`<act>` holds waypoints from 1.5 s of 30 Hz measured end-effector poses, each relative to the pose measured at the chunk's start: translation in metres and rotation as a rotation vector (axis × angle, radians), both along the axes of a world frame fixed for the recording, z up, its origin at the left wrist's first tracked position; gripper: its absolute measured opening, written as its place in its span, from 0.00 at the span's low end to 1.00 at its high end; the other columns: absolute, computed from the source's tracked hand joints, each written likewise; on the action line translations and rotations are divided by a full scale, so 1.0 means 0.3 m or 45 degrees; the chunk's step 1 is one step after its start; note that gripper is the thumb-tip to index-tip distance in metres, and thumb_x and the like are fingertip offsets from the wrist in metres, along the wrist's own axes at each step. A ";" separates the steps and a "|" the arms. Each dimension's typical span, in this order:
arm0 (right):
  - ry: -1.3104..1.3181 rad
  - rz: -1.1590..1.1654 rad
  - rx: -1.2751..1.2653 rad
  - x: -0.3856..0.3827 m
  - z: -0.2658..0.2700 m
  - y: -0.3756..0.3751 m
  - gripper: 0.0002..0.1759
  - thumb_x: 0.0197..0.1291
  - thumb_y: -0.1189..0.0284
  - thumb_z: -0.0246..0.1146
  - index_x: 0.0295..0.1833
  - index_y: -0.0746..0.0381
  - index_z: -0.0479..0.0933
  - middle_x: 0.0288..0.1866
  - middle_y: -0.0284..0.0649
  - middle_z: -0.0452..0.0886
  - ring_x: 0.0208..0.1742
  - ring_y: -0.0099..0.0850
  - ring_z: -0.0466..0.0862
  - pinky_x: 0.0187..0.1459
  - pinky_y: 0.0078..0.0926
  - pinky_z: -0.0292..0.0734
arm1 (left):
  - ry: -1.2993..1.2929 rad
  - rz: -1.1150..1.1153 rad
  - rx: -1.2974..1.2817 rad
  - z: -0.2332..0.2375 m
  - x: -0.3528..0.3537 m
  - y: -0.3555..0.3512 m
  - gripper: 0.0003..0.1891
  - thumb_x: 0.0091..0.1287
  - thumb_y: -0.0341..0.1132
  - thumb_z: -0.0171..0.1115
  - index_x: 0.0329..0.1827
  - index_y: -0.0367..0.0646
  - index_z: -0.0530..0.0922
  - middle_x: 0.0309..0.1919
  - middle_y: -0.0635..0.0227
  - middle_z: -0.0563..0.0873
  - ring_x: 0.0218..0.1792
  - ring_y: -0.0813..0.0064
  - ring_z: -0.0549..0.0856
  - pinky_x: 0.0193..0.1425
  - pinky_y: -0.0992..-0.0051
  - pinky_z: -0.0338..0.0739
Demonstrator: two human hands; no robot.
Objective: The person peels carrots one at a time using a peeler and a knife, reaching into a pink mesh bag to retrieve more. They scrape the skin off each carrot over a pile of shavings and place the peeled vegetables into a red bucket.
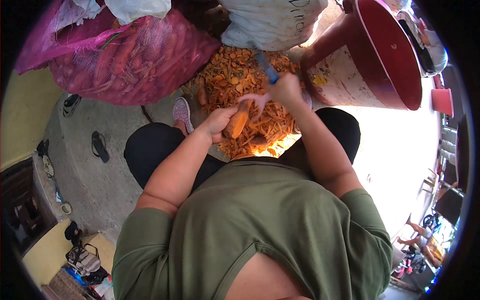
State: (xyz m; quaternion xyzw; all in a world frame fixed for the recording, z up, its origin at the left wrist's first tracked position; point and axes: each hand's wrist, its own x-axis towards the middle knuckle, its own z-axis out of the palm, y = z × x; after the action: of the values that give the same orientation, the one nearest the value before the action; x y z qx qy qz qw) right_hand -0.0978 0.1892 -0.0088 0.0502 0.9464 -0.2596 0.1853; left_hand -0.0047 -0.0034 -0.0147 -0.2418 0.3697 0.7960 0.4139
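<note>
My left hand (221, 123) is closed around a thick carrot (239, 122), its bright orange side facing up. Closed in a fist just to the right, my right hand (286, 91) grips a peeler (260, 99) with a pink Y-shaped head that reaches the carrot's upper end. A blue piece (269, 71) sticks out of the top of the same fist, blurred. Beneath both hands spreads a heap of orange peelings (237, 67) with some round slices among them. Another carrot (201, 92) with its skin on lies at the heap's left side.
A pink mesh sack (135, 65) full of carrots stands at upper left. Beyond the heap is a white sack (270, 22) with handwriting. The large red bucket (330, 70) is at upper right. A dark flip-flop (100, 146) lies on the concrete floor; people show at the right edge.
</note>
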 end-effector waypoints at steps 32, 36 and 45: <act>0.268 -0.213 0.066 -0.089 0.032 0.122 0.13 0.40 0.67 0.65 0.25 0.67 0.77 0.16 0.44 0.76 0.20 0.30 0.78 0.27 0.30 0.73 | 0.072 -0.076 -0.049 0.010 0.007 -0.003 0.20 0.65 0.46 0.48 0.49 0.38 0.71 0.34 0.66 0.80 0.31 0.76 0.81 0.32 0.76 0.78; 0.125 0.111 -0.247 0.061 0.116 -0.025 0.15 0.38 0.63 0.65 0.25 0.66 0.77 0.22 0.49 0.78 0.26 0.42 0.80 0.32 0.33 0.75 | 0.035 -0.053 -0.029 -0.035 -0.007 -0.013 0.20 0.66 0.46 0.47 0.49 0.38 0.72 0.34 0.66 0.80 0.32 0.75 0.81 0.34 0.76 0.78; 0.174 -0.194 0.159 -0.073 0.063 0.084 0.12 0.40 0.66 0.64 0.25 0.65 0.78 0.17 0.46 0.77 0.20 0.35 0.79 0.28 0.30 0.73 | -0.010 -0.177 0.021 0.023 -0.004 -0.014 0.19 0.65 0.46 0.49 0.47 0.38 0.72 0.35 0.62 0.79 0.33 0.72 0.81 0.30 0.73 0.79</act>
State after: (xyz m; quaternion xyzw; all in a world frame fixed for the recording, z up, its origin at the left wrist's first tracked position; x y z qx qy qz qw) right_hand -0.1197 0.2145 0.0100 0.1155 0.9647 -0.2162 0.0967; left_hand -0.0059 -0.0075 -0.0078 -0.2152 0.3775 0.7673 0.4716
